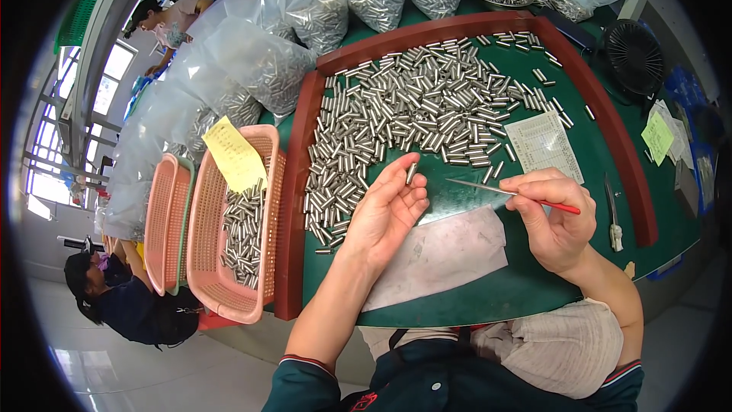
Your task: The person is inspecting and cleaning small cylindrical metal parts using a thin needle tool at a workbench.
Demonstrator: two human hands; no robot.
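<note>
My left hand point(385, 214) is turned palm up, pinching one short shiny metal cylinder point(412, 173) between thumb and fingers. In my right hand point(560, 221) is a thin needle file point(482, 186) with a red handle, its slim tip pointing left toward the cylinder. A visible gap lies between the tip and the cylinder. Beyond both hands a wide heap of similar metal cylinders point(427, 99) covers the green table. Under my left forearm and between the hands lies a pale cloth point(446, 252). A printed card point(545, 145) rests just past my right hand.
A dark red wooden frame point(300, 183) borders the heap. To the left stand a pink basket point(202, 259) part-filled with cylinders, a yellow note point(235, 154) and another pink basket point(156, 236). Filled plastic bags point(263, 61) line the back. A black fan point(634, 53) stands right. Two people are at left.
</note>
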